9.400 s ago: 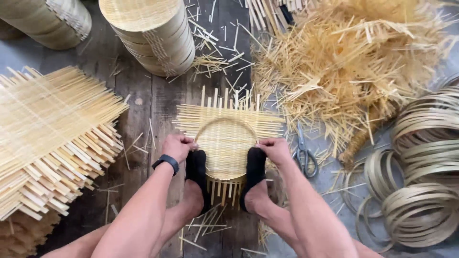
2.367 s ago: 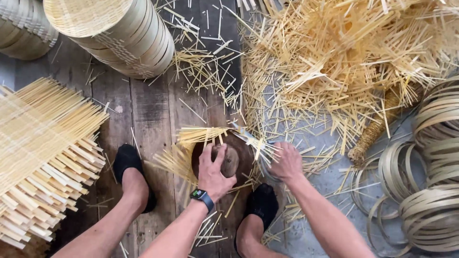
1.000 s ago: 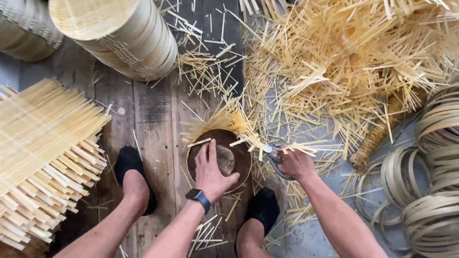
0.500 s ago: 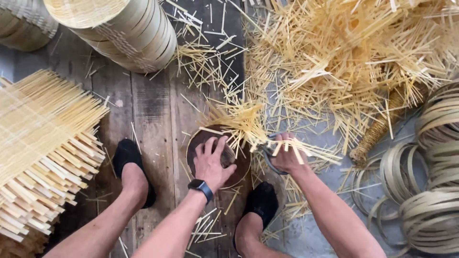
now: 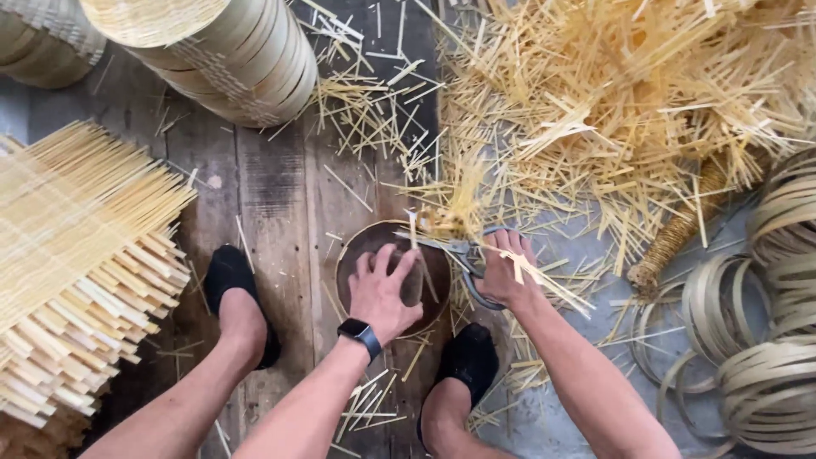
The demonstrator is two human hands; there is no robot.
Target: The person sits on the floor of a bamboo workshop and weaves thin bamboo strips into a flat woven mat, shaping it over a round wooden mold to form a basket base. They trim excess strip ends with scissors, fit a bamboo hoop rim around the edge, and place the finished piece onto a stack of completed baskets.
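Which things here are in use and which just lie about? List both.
In use: left hand pressing the round basket; right hand working the scissors; strips being cut.

Lying about: stacked baskets, woven mats, offcut heap, hoops.

Left hand (image 5: 380, 291) flat, right hand (image 5: 507, 274) clenched.

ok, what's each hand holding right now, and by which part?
Right hand holds scissors by the handle loops, blades at the rim strips. Left hand lies spread on the round basket base, pressing it down rather than gripping.
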